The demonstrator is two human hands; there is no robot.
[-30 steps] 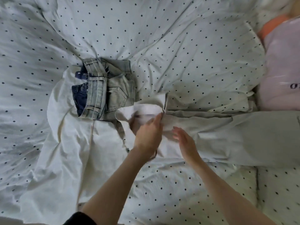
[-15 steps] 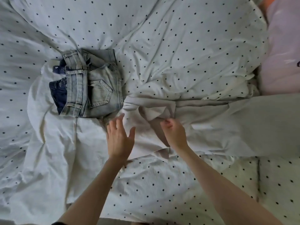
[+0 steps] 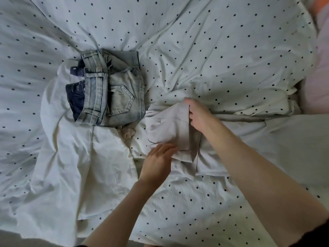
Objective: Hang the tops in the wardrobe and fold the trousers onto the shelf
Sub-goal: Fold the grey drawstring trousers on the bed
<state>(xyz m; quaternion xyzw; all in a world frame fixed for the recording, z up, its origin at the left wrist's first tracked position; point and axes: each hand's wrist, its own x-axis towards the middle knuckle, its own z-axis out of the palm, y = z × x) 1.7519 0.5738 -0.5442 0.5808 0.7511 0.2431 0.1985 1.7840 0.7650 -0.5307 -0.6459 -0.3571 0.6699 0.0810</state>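
Two hands on pale trousers, beside folded jeans on a dotted duvet.

Head view: the folded jeans (image 3: 108,93) lie on the dotted duvet (image 3: 213,41). Just right of them, the right hand (image 3: 199,116) pinches the turned-over edge of the pale trousers (image 3: 170,127), thumb on top. Below and right of the jeans, the left hand (image 3: 158,163) rests its relaxed, slightly blurred fingers on the same fabric. A white garment (image 3: 67,168) spreads beneath and below the jeans.

Faded denim jeans (image 3: 114,93) — matt, creased white cotton trousers (image 3: 169,125), dotted duvet (image 3: 195,41)
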